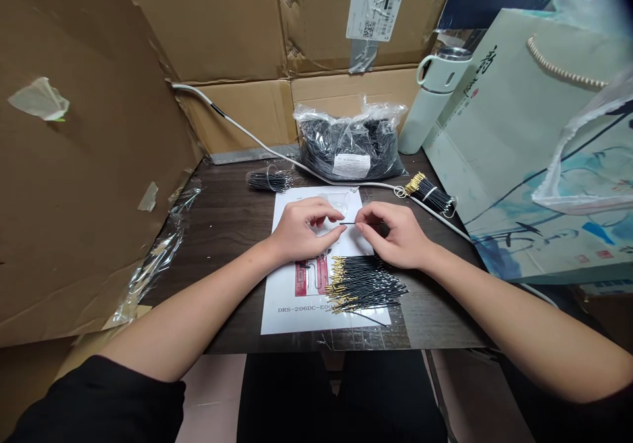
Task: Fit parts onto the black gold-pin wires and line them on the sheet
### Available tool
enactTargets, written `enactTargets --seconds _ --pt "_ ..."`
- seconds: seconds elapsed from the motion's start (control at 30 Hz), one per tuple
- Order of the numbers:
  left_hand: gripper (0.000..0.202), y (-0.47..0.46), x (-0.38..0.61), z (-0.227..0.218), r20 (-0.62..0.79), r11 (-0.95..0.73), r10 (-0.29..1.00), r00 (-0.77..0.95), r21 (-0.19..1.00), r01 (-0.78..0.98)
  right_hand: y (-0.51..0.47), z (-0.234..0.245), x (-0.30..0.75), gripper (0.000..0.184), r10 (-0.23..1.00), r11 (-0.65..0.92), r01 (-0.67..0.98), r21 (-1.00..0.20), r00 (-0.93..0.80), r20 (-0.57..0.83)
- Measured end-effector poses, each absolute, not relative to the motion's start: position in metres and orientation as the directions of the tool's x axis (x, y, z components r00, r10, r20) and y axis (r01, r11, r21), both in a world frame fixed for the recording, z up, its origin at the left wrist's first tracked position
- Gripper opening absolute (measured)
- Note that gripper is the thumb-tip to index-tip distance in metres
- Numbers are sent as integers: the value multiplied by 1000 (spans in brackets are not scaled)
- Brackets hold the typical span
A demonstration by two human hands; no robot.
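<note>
A short thin black wire [348, 223] lies level between my two hands, above the printed sheet. My right hand [398, 234] pinches one end of it between thumb and fingertips. At the other end my left hand [302, 230] is curved, its thumb and fingertips apart around the wire's tip with a small gap showing. Just below the hands lies a pile of black wires with gold terminals [368, 283], their gold ends toward the left. One loose black wire [372, 320] sticks out below the pile. The printed sheet [284, 311] is under the pile and both hands.
Behind stand a clear bag of black wires [346, 143] and a pale green bottle [430, 103]. Bundled wires lie left [270, 180] and, gold-ended, right [430, 192]. A white cable [257, 141] crosses the table. Cardboard walls [89, 166] and a paper bag [519, 166] flank it.
</note>
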State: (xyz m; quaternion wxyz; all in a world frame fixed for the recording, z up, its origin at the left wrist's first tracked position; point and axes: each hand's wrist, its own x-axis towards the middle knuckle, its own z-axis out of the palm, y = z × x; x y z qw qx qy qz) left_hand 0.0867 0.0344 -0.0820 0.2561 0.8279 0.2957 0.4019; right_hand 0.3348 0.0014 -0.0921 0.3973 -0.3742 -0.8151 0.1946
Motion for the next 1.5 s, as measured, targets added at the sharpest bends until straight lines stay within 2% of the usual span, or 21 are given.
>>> enactTargets --seconds 0.37,1.5 --pt "6 39 86 -88 623 -788 590 513 582 201 1 -93 334 5 742 671 438 -598 -410 531" --pt "5 38 86 -87 621 -789 588 518 582 197 1 -93 335 4 744 668 441 -599 -424 517"
